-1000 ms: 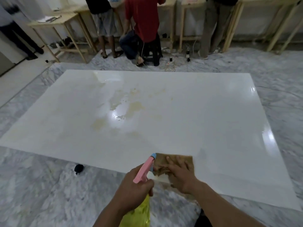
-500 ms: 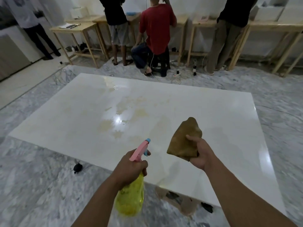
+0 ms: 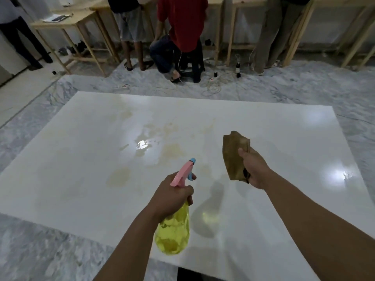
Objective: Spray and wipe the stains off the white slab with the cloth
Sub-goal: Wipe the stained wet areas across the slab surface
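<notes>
Presently left hand [image 3: 172, 196] grips bottle [image 3: 172, 234] at neck, light; right hand [image 3: 253, 169] bunches cloth [image 3: 233, 155], soft; slab [image 3: 81, 159] looks slick w/ stains [image 3: 119, 176].

Grey marble floor [image 3: 284, 92], wooden tables [image 3: 81, 19]

A workshop-like room. Plain wooden tables [image 3: 67, 27] line the far wall, with people [image 3: 182, 33] working at them. Cables [image 3: 213, 86] and power strips trail across the grey marble floor [image 3: 304, 88].
</notes>
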